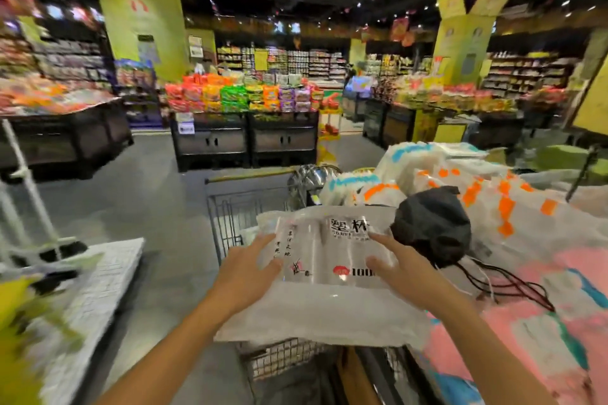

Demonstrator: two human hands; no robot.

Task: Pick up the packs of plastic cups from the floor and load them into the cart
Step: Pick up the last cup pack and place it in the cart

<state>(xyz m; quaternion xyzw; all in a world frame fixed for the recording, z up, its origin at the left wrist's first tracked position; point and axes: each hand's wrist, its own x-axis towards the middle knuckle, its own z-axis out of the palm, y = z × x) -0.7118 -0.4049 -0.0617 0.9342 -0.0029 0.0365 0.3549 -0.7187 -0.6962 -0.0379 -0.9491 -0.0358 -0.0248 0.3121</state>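
Observation:
A clear pack of plastic cups [324, 276] with black lettering and a red mark lies flat across the top of the wire cart [230, 207]. My left hand [245, 268] presses on the pack's left side with fingers spread. On the pack's right side rests my right hand [399, 268], also with fingers spread. Both hands hold the pack from above. More packs with orange and blue stripes [460, 184] are piled in the cart to the right.
A black drawstring bag [434, 227] sits just right of the pack. Pink and white packs [539, 322] fill the right side. A white tiled platform [95, 289] and a white stand are at left. Dark display tables with goods [243, 138] stand ahead across the grey floor.

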